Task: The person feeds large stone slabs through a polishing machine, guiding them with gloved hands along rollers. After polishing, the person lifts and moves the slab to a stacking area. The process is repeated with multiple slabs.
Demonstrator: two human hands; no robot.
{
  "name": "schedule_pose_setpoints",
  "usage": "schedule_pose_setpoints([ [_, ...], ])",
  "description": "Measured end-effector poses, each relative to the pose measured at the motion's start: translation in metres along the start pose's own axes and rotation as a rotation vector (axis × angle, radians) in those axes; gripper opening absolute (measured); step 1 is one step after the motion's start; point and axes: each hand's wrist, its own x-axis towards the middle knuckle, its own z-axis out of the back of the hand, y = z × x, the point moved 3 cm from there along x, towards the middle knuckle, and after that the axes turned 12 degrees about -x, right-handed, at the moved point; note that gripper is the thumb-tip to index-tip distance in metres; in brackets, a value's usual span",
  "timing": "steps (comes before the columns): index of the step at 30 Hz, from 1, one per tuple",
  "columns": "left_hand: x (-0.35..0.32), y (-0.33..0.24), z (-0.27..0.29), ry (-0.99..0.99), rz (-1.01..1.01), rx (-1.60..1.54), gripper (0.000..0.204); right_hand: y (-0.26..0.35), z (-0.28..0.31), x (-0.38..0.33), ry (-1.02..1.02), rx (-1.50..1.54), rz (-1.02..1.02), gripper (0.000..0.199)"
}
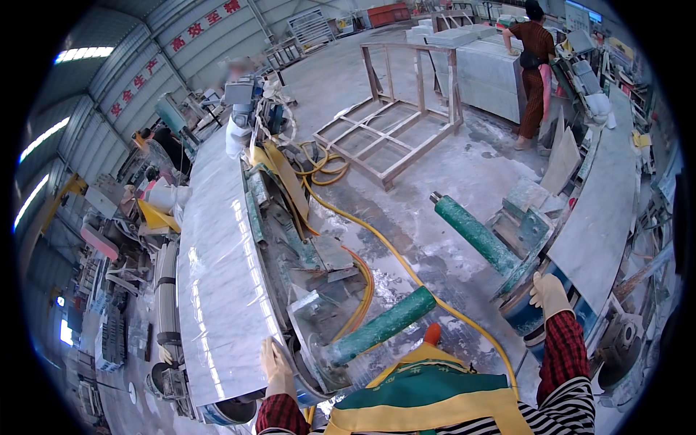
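My left hand [276, 371], in a pale glove, has its fingers stretched out along the near right edge of a long polished grey slab surface [217, 290]. It looks flat against that edge and holds nothing. On the other side my right hand [549, 294], also gloved, is at the near left edge of a second grey slab surface [598, 246], above a blue drum [523, 312]. Its fingers are apart and a little bent; whether they touch the edge is unclear. A green cylinder [384, 326] juts from the left machine, and another green cylinder [478, 235] from the right one.
A yellow hose [391, 249] snakes over the wet floor between the machines. Farther off stands a metal frame rack [391, 163]. A person [535, 80] is by stacked stone slabs [482, 72] at the back right. Other people [170, 148] are at the far left.
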Motion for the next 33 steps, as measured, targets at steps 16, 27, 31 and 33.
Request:
schedule_pose_setpoints([
  [16,0.039,-0.087,-0.009,-0.141,0.064,0.074,0.031,-0.006,-0.013,-0.037,-0.273,-0.062,0.155,0.06],
  [27,0.052,-0.339,-0.246,0.716,-0.466,0.108,0.028,-0.022,-0.022,-0.008,-0.267,-0.037,0.169,0.06],
  [31,-0.023,-0.394,-0.313,0.943,-0.614,-0.192,0.032,-0.037,-0.032,-0.01,-0.353,0.016,0.238,0.058],
  [33,-0.051,-0.408,-0.348,1.154,-0.576,-0.17,0.034,-0.038,-0.032,-0.013,-0.302,0.041,0.21,0.058],
])
